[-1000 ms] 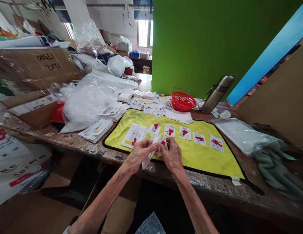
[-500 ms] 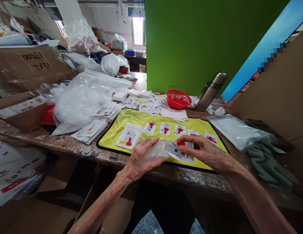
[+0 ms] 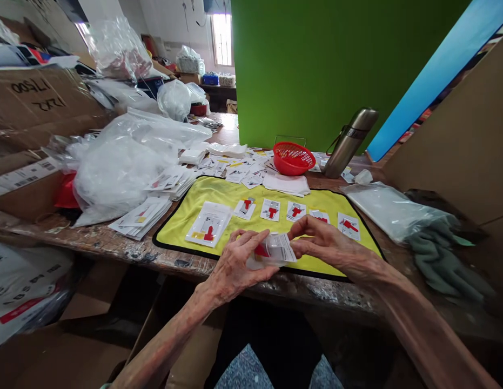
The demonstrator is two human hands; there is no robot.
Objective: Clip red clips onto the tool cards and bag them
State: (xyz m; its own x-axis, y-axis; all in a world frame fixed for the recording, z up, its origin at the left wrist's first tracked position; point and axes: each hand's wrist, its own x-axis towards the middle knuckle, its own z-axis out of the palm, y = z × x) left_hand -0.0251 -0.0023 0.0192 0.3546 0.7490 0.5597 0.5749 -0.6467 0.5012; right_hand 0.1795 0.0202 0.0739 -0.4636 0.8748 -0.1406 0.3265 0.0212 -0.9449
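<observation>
My left hand (image 3: 239,262) grips a small clear plastic bag (image 3: 259,263) above the front of a yellow cloth (image 3: 174,227) with a black border. A printed white card (image 3: 281,247) with a red piece on it lies mostly inside the bag. Its right end is between the thumb and fingers of my right hand (image 3: 322,241). Several small cards with red tabs (image 3: 271,210) lie in a row behind my hands. To the left of that row is a filled clear packet (image 3: 209,223) with a phone picture and a red tab.
A red basket (image 3: 294,159) and a steel flask (image 3: 350,143) stand behind the cloth, near a green panel (image 3: 336,65). Stacked packets (image 3: 142,216) and a big plastic bag (image 3: 117,162) lie left. Another plastic bag (image 3: 397,208) and a grey-green cloth (image 3: 441,254) lie right.
The card has moved left into the plastic bag, with its red piece now nearer my left palm. My right hand has shifted left along with it. The view has tilted slightly.
</observation>
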